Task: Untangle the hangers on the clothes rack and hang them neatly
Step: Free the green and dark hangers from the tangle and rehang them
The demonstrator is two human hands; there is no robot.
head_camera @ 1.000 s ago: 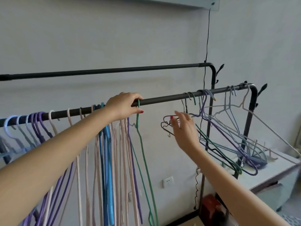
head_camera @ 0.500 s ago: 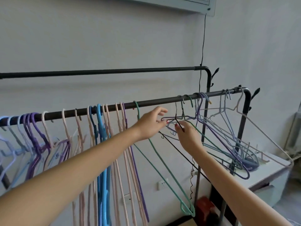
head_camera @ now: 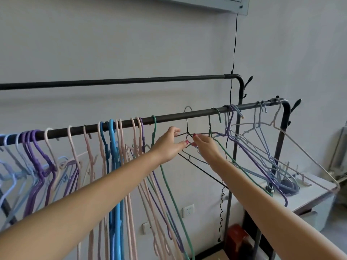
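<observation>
A dark rail [head_camera: 172, 117] of the clothes rack runs left to right. Pink, blue and purple hangers [head_camera: 112, 147] hang in a row on its left part, ending with a green hanger [head_camera: 165, 177]. A tangle of purple, grey and green hangers [head_camera: 262, 151] crowds the right end. Between them a black wire hanger [head_camera: 199, 169] is lifted so its hook [head_camera: 187, 111] rises above the rail. My left hand [head_camera: 169, 145] pinches its left shoulder. My right hand [head_camera: 206, 147] grips the wire just right of the neck, beside a second small hook.
A higher rear rail [head_camera: 131, 81] runs behind, with a black cable [head_camera: 233, 53] dropping down the wall. A white cabinet [head_camera: 319, 196] stands at the lower right under the tangled hangers. A wall socket [head_camera: 188, 211] and a red object [head_camera: 235, 235] sit low by the rack's post.
My left hand let go of the green hanger's hook on the rail and moved right to the black hanger. Both hands raised the black hanger, so its hook now stands above the rail.
</observation>
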